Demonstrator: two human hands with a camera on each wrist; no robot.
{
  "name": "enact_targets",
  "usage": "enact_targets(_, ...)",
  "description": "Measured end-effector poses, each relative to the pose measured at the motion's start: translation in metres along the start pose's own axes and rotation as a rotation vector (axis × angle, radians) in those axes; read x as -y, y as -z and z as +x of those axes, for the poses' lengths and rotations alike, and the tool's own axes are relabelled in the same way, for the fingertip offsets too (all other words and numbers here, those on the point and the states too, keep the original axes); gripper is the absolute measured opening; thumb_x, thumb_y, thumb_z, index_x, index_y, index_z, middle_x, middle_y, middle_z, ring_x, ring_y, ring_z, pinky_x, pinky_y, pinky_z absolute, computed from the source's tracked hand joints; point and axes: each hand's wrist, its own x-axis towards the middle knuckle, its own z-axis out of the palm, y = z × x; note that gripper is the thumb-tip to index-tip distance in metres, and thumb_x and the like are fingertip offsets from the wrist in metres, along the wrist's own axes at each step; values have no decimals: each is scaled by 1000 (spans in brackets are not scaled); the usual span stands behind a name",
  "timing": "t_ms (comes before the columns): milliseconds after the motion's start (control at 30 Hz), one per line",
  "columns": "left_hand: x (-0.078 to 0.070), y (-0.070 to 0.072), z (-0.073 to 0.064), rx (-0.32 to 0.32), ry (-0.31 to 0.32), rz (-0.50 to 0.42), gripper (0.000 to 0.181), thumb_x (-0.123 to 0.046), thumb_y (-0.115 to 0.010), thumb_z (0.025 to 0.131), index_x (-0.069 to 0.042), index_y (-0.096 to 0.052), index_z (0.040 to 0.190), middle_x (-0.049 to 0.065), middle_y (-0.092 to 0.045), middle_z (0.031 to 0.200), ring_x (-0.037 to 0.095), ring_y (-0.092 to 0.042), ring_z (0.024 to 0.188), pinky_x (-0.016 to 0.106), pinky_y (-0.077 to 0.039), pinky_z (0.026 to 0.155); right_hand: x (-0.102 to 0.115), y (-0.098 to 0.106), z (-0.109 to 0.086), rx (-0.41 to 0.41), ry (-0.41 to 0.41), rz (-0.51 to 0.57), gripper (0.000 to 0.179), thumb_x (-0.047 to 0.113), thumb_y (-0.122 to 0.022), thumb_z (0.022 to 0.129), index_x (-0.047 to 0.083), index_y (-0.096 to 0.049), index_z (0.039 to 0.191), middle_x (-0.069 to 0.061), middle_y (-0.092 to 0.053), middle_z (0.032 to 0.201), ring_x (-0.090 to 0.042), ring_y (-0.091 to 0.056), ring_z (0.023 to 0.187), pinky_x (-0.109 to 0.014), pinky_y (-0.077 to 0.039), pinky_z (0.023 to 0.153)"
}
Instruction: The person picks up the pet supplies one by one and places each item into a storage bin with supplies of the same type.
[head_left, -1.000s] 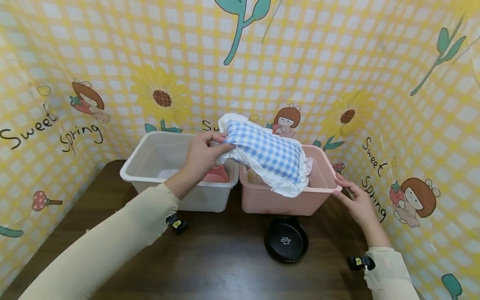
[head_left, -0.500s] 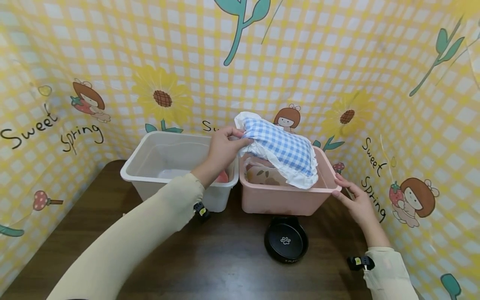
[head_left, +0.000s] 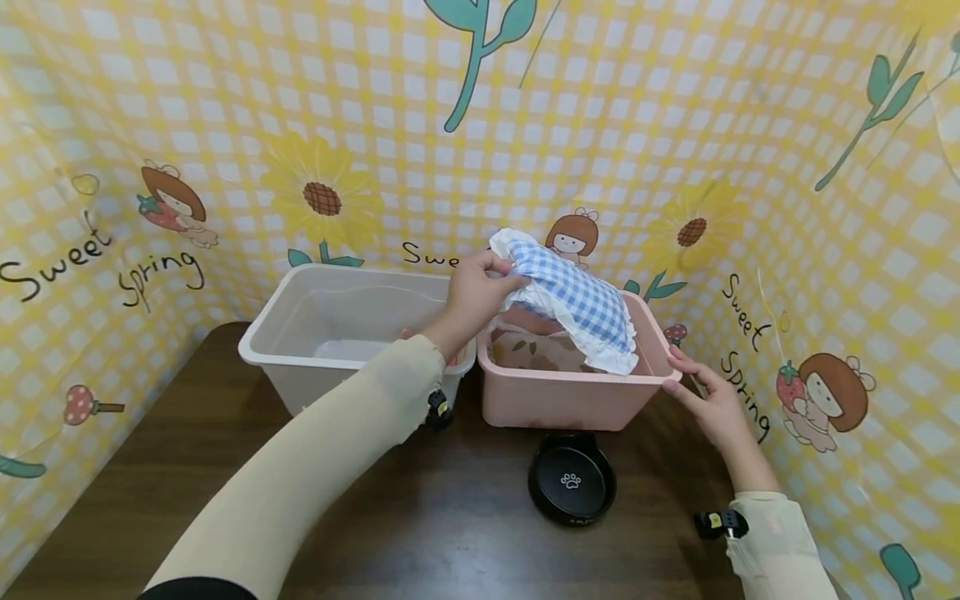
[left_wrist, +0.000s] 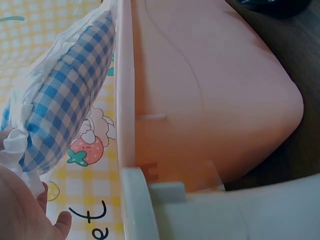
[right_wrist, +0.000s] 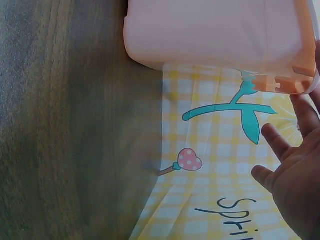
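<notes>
My left hand (head_left: 480,296) pinches one end of a small blue-and-white gingham pillow (head_left: 577,298) with a white ruffled edge. The pillow slants over the pink bin (head_left: 566,404), its held end higher and its far end down at the bin's opening. In the left wrist view, the pillow (left_wrist: 67,95) shows beside the bin's rim, and only part of the hand (left_wrist: 25,210) is visible. At the bin's right front corner, my right hand (head_left: 708,404) grips the rim between thumb and fingers. Beneath the pillow, a patterned, brownish item (head_left: 536,352) lies inside the bin.
A pale grey bin (head_left: 277,360) stands left of the pink one; my left forearm crosses its front and partly hides a pink thing inside. In front of the pink bin sits a black bowl (head_left: 572,483) with a paw print. Yellow checked cloth (head_left: 420,108) surrounds the dark wooden table.
My left hand has carried the pillow rightward from between the two bins to over the pink bin, lowering its far end slightly. My right hand stays on the rim.
</notes>
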Motion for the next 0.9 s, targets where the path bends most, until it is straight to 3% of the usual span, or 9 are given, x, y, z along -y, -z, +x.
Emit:
enact_targets(267,1,-18,12,-32,10,109,23,-25,-86,84,-13,-66,83,1,-66,96,15,-61,85,28,-53,69,-4,-3,3,-5,19,13,52,26,-73,97,7,-59,143,-1,-49,156,-33,-35,150,-59,-26,119)
enact_targets(367,1,-26,10,-26,11,144,24,-26,-86,85,-14,-65,81,0,-66,89,15,-61,83,28,-52,67,3,-2,0,0,16,11,52,28,-72,97,7,-59,143,0,-49,156,-34,-33,150,-61,-25,118)
enact_targets(433,1,-31,6,-7,7,188,24,-29,-85,85,-14,-66,80,0,-67,84,15,-61,80,30,-52,67,13,-1,-4,5,12,10,52,28,-72,98,5,-58,143,0,-48,157,-37,-32,150,-63,-24,118)
enact_targets(500,2,-37,2,12,1,245,25,-32,-85,85,-15,-67,80,-1,-67,81,15,-61,79,32,-50,80,17,-1,-5,6,9,11,52,27,-71,99,3,-58,143,-2,-47,157,-38,-31,150,-63,-24,118)
enact_targets(600,5,-44,-2,42,7,327,26,-37,-85,83,-19,-68,79,-5,-67,79,14,-61,81,36,-49,83,12,-1,-3,3,7,17,52,25,-71,99,2,-57,143,-3,-47,157,-36,-32,150,-63,-24,118)
enact_targets(767,9,-49,-9,104,67,425,27,-40,-86,82,-22,-66,77,-7,-65,80,15,-58,84,34,-48,71,-1,-2,1,-2,4,18,51,27,-73,97,6,-60,142,2,-49,155,-30,-34,151,-62,-24,119)
enact_targets(900,9,-45,-11,173,29,521,27,-41,-85,83,-22,-67,77,-7,-65,78,15,-58,83,34,-45,74,0,-1,1,-9,-3,3,50,32,-74,96,10,-62,141,7,-52,153,-27,-36,150,-60,-25,120)
